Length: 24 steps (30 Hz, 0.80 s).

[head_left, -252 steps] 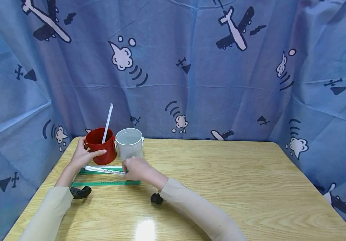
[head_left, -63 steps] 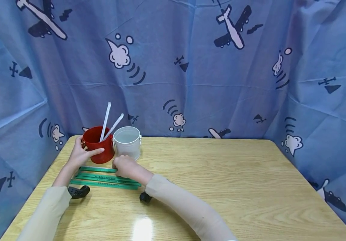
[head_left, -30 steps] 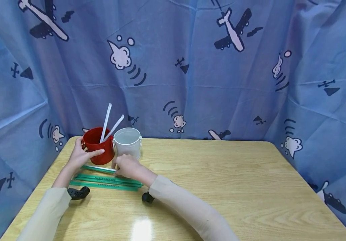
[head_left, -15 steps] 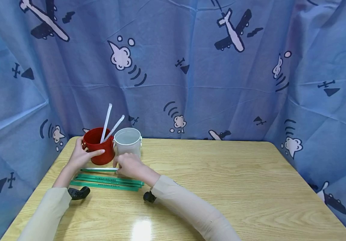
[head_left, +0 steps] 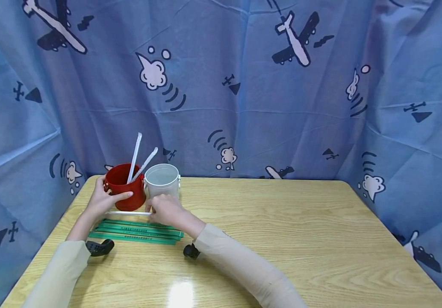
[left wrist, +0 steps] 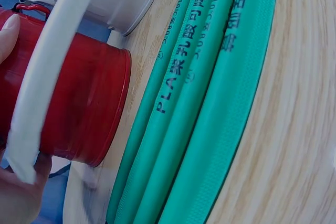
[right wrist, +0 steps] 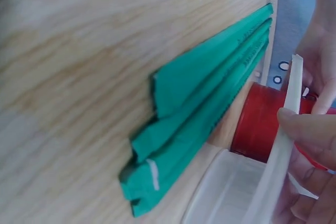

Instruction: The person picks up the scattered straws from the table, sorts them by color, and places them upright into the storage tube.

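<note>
Head view first: two white wrapped straws (head_left: pixel 134 158) are propped in the red bucket (head_left: pixel 131 197), leaning different ways with their tops well above the rim. The white bucket (head_left: pixel 162 188) is parked right beside it, mouth up, pale inside showing. The red one is held by the left grip (head_left: pixel 103 200), thumb laid along the front, fingers wrapped round the handle side. A third white straw (head_left: pixel 128 213) is pinched at one end by the right grip (head_left: pixel 165 209), pretty much level, just in front of the red bucket. A bunch of green wrapped straws (head_left: pixel 136 234) is left lying side by side on the worktop (head_left: pixel 282 231).

Compared with half a second ago, the third straw has been shifted up and off the green ones. Only one was in the red bucket 8.4 s ago, so one's been added.

Left wrist view: the third straw is seen crossing in front of the red bucket, apart from the green ones, which have "PLA" printed on them.

Right wrist view: the pinch is shown nicely, thumb on one side, fingers curled behind. The white bucket is partly hidden, so its contents can't be told from here.
</note>
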Each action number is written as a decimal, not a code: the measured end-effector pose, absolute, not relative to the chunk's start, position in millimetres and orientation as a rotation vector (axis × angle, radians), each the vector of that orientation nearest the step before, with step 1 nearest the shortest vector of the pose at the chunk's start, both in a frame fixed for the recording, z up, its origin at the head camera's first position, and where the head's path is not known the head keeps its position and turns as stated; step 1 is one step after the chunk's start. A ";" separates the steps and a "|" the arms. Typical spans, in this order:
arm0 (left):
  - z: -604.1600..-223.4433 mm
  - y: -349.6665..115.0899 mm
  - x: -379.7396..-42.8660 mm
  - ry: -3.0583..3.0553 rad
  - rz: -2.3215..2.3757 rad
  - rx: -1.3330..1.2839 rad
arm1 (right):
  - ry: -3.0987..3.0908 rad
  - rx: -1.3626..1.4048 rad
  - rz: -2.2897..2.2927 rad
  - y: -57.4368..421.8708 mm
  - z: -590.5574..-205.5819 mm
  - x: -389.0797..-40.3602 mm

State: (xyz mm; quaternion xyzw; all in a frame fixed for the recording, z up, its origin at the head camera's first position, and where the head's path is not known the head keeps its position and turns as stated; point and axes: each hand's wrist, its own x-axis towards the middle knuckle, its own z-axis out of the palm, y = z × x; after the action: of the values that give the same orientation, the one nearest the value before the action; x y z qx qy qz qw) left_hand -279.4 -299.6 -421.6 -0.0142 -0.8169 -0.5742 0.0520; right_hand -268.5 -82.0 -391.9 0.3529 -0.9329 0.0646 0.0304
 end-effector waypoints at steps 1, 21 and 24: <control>-422.0 -299.8 -279.5 -2.486 -1.748 -0.044 | -2.875 1.086 0.192 -81.2 -390.7 -267.9; -420.9 -298.3 -278.9 -2.499 -1.729 -0.007 | -3.103 0.978 0.355 -48.3 -367.1 -272.9; -420.8 -298.3 -279.6 -2.503 -1.726 -0.005 | -3.106 0.984 0.420 -44.8 -365.4 -273.9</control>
State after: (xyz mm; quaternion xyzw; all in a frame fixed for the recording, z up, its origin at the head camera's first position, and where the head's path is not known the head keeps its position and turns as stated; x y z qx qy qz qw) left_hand -279.6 -298.3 -420.8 -0.0018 -0.8223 -0.5668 0.0507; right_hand -273.9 -44.8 -365.4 0.2988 -0.9430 0.1276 -0.0719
